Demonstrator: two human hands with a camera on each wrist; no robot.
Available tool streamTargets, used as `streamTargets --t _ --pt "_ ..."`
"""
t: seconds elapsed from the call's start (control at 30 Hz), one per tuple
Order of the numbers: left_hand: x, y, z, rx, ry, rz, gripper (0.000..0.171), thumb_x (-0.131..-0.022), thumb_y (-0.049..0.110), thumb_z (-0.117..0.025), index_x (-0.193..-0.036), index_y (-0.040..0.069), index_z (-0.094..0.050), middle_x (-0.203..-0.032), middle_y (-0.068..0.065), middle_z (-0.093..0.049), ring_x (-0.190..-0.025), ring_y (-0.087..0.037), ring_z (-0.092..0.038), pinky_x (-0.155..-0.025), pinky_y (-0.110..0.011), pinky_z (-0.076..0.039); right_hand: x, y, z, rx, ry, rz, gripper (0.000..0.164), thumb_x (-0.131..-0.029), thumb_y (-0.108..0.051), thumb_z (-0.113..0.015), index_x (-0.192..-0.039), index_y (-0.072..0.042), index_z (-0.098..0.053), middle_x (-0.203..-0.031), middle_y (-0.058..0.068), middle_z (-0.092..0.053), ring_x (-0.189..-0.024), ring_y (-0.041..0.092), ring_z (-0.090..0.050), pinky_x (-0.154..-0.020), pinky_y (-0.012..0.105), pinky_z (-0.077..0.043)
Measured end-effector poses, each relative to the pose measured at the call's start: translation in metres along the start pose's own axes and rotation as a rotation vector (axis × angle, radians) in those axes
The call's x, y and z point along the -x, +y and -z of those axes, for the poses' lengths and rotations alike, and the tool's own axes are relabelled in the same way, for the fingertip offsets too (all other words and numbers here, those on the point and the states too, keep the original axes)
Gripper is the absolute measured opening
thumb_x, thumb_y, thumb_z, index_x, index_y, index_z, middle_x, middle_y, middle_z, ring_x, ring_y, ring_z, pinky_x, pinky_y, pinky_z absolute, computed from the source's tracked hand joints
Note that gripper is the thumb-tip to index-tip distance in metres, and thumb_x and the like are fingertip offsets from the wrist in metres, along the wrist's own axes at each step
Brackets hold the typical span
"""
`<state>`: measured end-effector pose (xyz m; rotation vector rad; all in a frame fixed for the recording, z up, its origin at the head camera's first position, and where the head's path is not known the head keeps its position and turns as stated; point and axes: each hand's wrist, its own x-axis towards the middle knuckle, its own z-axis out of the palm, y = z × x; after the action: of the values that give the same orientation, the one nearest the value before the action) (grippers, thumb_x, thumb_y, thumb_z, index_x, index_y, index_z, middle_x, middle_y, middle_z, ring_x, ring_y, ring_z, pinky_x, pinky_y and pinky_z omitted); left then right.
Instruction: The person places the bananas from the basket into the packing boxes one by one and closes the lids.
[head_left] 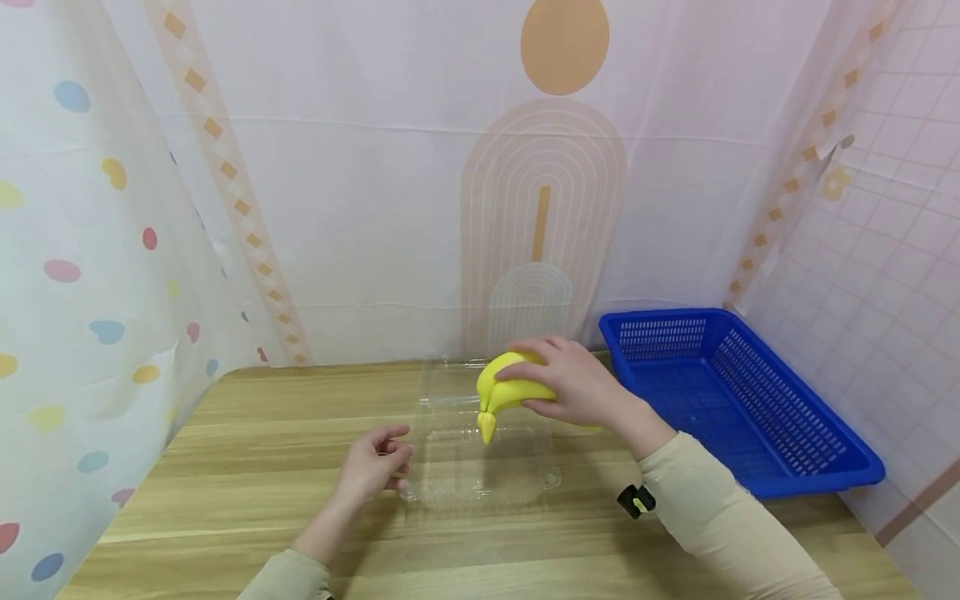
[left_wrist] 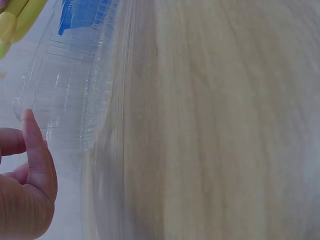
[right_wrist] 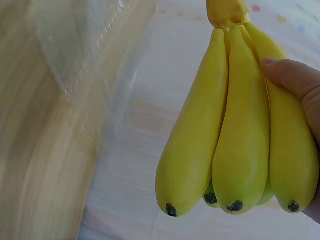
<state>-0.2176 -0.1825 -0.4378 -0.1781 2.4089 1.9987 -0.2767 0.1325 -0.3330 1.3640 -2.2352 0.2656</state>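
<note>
A bunch of yellow bananas (head_left: 517, 390), stem end tipped downward, hangs over a clear plastic clamshell box (head_left: 480, 487). My right hand (head_left: 573, 383) grips the bunch from above and the right. In the right wrist view, several bananas (right_wrist: 242, 135) with dark tips fan out from one stem, and the thumb presses on the outer one. The clear box stands with its lid raised at the back. Beside its left edge is my left hand (head_left: 375, 462), fingers loosely bent. One finger (left_wrist: 37, 150) reaches the box's rim in the left wrist view; whether it touches is hard to tell.
A blue plastic basket (head_left: 813, 483) with slotted walls stands on the right of the wooden table (head_left: 270, 450). Patterned curtains (head_left: 360, 217) hang behind the table and along both sides. A black strap with a small device (head_left: 636, 500) is at the right sleeve.
</note>
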Motion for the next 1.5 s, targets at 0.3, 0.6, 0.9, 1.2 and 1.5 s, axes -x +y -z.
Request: streamTargets --t 0.3,0.6,0.9,1.2,1.5 --pt "-0.001 -0.001 0.000 0.005 0.005 0.000 0.039 -0.093 -0.006 -0.062 -0.131 -0.011 -0.054 -0.091 -0.010 -0.057 -0.070 -0.017 -0.060 -0.053 -0.025 -0.058 -0.009 -0.014 -0.023 0.000 -0.050 0.040 0.047 -0.083 -0.028 -0.081 -0.127 -0.031 -0.063 -0.138 0.007 -0.055 -0.115 0.029 -0.055 -0.088 0.045 -0.052" --pt "-0.002 -0.002 -0.001 -0.005 0.011 -0.004 0.040 -0.093 -0.005 -0.063 -0.130 -0.012 -0.053 -0.090 -0.010 -0.058 -0.069 -0.017 -0.059 -0.052 -0.026 -0.058 -0.020 -0.031 -0.040 0.014 -0.167 0.015 0.047 -0.086 -0.031 -0.079 -0.130 -0.035 -0.062 -0.142 0.004 -0.051 -0.121 0.028 -0.051 -0.098 0.046 -0.047" --pt "-0.003 -0.002 -0.002 0.009 0.018 -0.016 0.041 -0.092 -0.004 -0.065 -0.130 -0.014 -0.052 -0.089 -0.010 -0.058 -0.067 -0.018 -0.059 -0.050 -0.029 -0.058 -0.028 -0.043 -0.058 0.018 -0.198 0.018 0.047 -0.087 -0.030 -0.078 -0.130 -0.037 -0.062 -0.142 0.002 -0.051 -0.120 0.024 -0.049 -0.095 0.043 -0.047" --pt "-0.002 -0.003 -0.001 -0.004 0.015 -0.014 0.040 -0.092 -0.004 -0.064 -0.130 -0.012 -0.054 -0.090 -0.010 -0.058 -0.068 -0.018 -0.059 -0.051 -0.028 -0.058 -0.029 -0.046 -0.073 -0.012 -0.198 -0.016 0.048 -0.086 -0.030 -0.078 -0.130 -0.037 -0.061 -0.144 0.003 -0.050 -0.122 0.025 -0.049 -0.101 0.044 -0.045" --pt "-0.003 -0.003 -0.001 -0.016 0.021 -0.005 0.038 -0.092 -0.006 -0.063 -0.129 -0.011 -0.056 -0.089 -0.010 -0.058 -0.067 -0.017 -0.059 -0.052 -0.027 -0.058 -0.024 -0.048 -0.089 0.027 -0.240 -0.044 0.048 -0.088 -0.036 -0.075 -0.133 -0.040 -0.058 -0.146 0.000 -0.048 -0.124 0.024 -0.049 -0.098 0.044 -0.046"
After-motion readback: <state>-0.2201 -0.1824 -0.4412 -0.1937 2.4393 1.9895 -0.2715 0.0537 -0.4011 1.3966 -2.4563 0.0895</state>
